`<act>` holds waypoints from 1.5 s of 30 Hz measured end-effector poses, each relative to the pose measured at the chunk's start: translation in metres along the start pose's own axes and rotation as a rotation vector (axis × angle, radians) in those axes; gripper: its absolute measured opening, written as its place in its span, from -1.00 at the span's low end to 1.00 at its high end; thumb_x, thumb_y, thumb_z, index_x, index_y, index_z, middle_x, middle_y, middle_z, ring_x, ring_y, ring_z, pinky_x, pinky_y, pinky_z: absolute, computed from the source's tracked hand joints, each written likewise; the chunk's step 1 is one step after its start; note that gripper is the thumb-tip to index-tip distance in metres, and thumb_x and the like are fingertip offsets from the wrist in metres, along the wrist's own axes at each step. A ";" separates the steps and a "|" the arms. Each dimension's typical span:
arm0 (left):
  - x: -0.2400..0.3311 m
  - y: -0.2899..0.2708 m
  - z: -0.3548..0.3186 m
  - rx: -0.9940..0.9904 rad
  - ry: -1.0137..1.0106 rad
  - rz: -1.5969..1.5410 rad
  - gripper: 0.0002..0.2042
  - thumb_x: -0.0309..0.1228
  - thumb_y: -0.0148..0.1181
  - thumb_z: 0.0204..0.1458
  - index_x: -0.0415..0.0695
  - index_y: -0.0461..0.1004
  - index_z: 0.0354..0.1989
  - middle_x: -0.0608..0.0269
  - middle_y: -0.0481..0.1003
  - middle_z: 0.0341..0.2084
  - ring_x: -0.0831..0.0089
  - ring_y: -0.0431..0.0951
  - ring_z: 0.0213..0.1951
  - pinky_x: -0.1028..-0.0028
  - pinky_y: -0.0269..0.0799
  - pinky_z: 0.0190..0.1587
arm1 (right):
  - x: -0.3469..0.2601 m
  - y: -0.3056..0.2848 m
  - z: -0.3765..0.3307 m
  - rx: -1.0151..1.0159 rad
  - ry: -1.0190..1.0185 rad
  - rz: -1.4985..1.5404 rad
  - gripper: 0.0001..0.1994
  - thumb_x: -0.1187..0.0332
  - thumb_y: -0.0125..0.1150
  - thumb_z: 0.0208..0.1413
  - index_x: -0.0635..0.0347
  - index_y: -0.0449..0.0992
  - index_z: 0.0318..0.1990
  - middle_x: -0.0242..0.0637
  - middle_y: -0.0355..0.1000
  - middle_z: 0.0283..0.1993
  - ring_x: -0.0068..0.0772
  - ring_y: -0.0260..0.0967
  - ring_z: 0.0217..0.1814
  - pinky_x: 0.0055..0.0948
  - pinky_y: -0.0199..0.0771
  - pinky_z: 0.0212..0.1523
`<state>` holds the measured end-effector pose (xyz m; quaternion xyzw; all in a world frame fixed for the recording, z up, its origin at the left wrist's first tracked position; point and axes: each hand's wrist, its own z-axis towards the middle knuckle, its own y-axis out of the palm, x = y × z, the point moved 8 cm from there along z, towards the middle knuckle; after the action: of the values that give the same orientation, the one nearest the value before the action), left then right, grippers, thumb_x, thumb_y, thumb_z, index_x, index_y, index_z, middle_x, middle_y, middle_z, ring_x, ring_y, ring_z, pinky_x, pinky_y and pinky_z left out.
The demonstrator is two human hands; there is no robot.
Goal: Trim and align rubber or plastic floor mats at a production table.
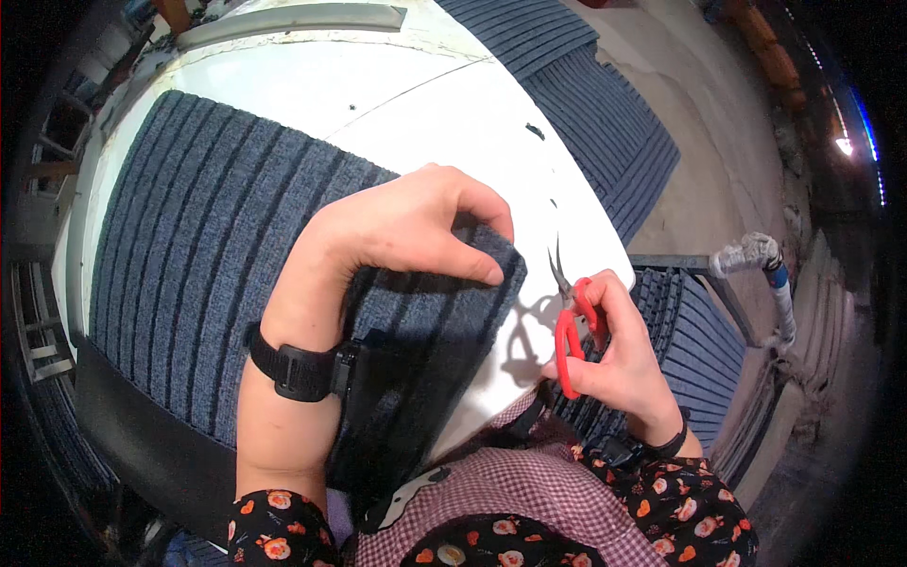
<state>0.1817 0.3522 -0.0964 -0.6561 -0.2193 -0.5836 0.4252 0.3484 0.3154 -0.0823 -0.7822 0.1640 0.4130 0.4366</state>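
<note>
Head view: my left grip is clamped on a corner of the mat, spread over the white table; my right is wrapped round red-handled scissors; a loose pinch could let the corner slip (straying points might nick me); the mat looks blue-grey, ribbed.

Mat rough, matt; scissors: metal blades, smooth plastic handles.
</note>
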 end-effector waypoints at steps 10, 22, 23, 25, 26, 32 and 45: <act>-0.019 0.009 0.001 -0.098 -0.130 -0.066 -0.82 -0.43 0.31 -0.27 -0.23 0.45 -0.52 0.31 0.43 -0.61 0.52 0.38 -0.47 0.54 0.28 -0.36 | -0.018 -0.001 -0.003 0.021 -0.093 -0.221 -0.53 0.23 0.41 -0.41 0.25 0.25 -0.41 -0.26 0.19 -0.43 -0.40 0.21 -0.47 -0.46 0.26 -0.46; -0.019 0.007 0.000 -0.102 -0.105 -0.084 -0.82 -0.45 0.32 -0.29 -0.22 0.47 -0.50 0.32 0.44 -0.59 0.53 0.38 -0.46 0.55 0.27 -0.34 | -0.016 0.002 0.007 -0.022 -0.025 -0.164 -0.54 0.23 0.41 -0.41 0.26 0.27 -0.41 -0.29 0.22 -0.45 -0.49 0.21 -0.48 -0.53 0.26 -0.46; -0.019 0.006 0.000 -0.097 -0.101 -0.073 -0.82 -0.45 0.32 -0.29 -0.22 0.47 -0.50 0.31 0.44 -0.59 0.51 0.39 -0.46 0.54 0.27 -0.33 | -0.015 0.002 0.008 -0.025 -0.024 -0.156 -0.55 0.23 0.40 -0.41 0.26 0.28 -0.41 -0.30 0.22 -0.45 -0.50 0.21 -0.47 -0.53 0.26 -0.46; -0.020 0.007 0.001 -0.098 -0.102 -0.082 -0.82 -0.45 0.32 -0.29 -0.22 0.48 -0.50 0.31 0.45 -0.58 0.50 0.39 -0.45 0.53 0.28 -0.32 | -0.015 0.003 0.008 -0.025 -0.013 -0.146 -0.56 0.23 0.39 -0.40 0.26 0.28 -0.41 -0.30 0.22 -0.45 -0.50 0.21 -0.47 -0.53 0.26 -0.46; -0.020 0.007 0.001 -0.099 -0.103 -0.090 -0.82 -0.45 0.32 -0.30 -0.22 0.48 -0.49 0.30 0.45 -0.58 0.49 0.40 -0.44 0.52 0.28 -0.30 | -0.015 0.003 0.009 -0.025 -0.003 -0.137 -0.56 0.24 0.39 -0.40 0.26 0.28 -0.42 -0.30 0.22 -0.45 -0.49 0.21 -0.47 -0.54 0.26 -0.45; -0.020 0.007 0.002 -0.100 -0.089 -0.096 -0.83 -0.46 0.32 -0.29 -0.21 0.49 -0.49 0.30 0.46 -0.57 0.50 0.40 -0.44 0.52 0.28 -0.30 | -0.013 0.005 0.012 -0.043 0.013 -0.135 -0.57 0.22 0.36 -0.38 0.27 0.28 -0.42 -0.29 0.22 -0.46 -0.46 0.22 -0.46 -0.52 0.25 -0.45; -0.020 0.008 0.001 -0.102 -0.094 -0.093 -0.83 -0.47 0.31 -0.30 -0.22 0.49 -0.50 0.30 0.46 -0.58 0.51 0.41 -0.44 0.53 0.29 -0.30 | -0.008 0.005 0.014 -0.140 0.061 -0.145 -0.57 0.16 0.35 -0.32 0.30 0.25 -0.50 -0.17 0.25 -0.50 -0.33 0.22 -0.49 -0.44 0.26 -0.45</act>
<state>0.1840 0.3530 -0.1179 -0.6926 -0.2393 -0.5818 0.3530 0.3339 0.3231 -0.0823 -0.8328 0.0910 0.3668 0.4044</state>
